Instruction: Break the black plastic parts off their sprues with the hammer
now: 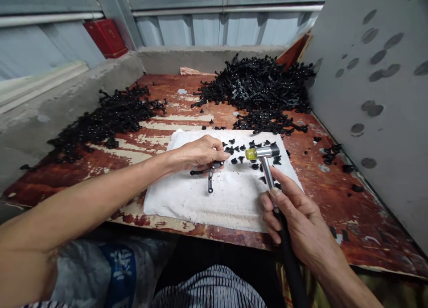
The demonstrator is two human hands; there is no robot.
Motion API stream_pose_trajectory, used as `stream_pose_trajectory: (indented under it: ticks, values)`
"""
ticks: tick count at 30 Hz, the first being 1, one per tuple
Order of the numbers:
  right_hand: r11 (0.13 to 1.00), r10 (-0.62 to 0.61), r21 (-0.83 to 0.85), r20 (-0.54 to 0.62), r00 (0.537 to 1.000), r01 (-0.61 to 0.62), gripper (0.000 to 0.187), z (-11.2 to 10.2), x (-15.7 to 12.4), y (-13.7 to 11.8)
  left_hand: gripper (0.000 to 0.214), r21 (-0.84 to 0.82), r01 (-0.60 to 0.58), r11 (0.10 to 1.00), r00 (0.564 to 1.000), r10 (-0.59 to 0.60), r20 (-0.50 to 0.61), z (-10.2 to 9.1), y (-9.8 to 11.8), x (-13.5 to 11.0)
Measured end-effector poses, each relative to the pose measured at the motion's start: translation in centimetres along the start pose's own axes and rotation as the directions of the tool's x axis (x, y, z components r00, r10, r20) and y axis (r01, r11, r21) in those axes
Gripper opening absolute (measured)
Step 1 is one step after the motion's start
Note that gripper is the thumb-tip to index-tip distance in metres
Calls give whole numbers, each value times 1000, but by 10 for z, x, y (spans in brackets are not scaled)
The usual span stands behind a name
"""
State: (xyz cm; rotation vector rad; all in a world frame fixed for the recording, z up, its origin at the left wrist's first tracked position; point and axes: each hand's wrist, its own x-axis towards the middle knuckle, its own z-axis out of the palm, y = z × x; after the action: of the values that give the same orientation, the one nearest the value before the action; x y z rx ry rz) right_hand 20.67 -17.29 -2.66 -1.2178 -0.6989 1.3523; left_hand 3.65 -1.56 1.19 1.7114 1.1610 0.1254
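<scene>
Pale ribbed metal wall (207, 29) stands far; a flat grey panel (394, 125) with dark round blotches rises right. The reddish worktop (368, 223) is worn into pale streaks. Glossy black stalk-like parts tangle in a far-right heap (264, 83) and a left heap (103, 116). Over a white, soft-textured cloth (187, 201), the right grip (297, 214) wraps a hammer (284, 234) with a yellow tip; the left grip (202, 151) closes on a forked black piece (210, 179) beside small flared knobs (234, 160).

The hammer (268, 176) pairs a shiny metal head (265, 152) with a glossy, translucent yellow, plastic-looking face (250, 154) and matt black grip (290, 263). The cloth (197, 205) looks matt and fuzzy; the tabletop (327, 196), flaking, rough wood; the wall (207, 30), ridged metal.
</scene>
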Motion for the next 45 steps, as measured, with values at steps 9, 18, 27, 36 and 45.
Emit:
stream_pose_trajectory:
  ticks: [9, 18, 27, 36, 45]
  values:
    - [1000, 1, -10, 15, 1000, -1, 57, -3, 1, 1, 16, -377, 103, 920, 995, -92, 46, 14, -5, -1]
    - [995, -59, -81, 25, 998, 61, 38, 4, 1, 7, 21, -551, 36, 834, 999, -42, 1, 32, 12, -20]
    - [969, -92, -230, 1, 996, 90, 33, 25, -10, 19, 15, -755, -61, 652, 984, -89, -156, 68, 26, -26]
    - [969, -143, -201, 15, 990, 143, 27, 21, -5, 24, 18, -777, -8, 630, 990, -104, -95, 70, 17, -37]
    - [974, -117, -194, 1, 993, 115, 26, 18, 0, 14, 23, -631, 44, 774, 992, -110, -66, 44, 2, -23]
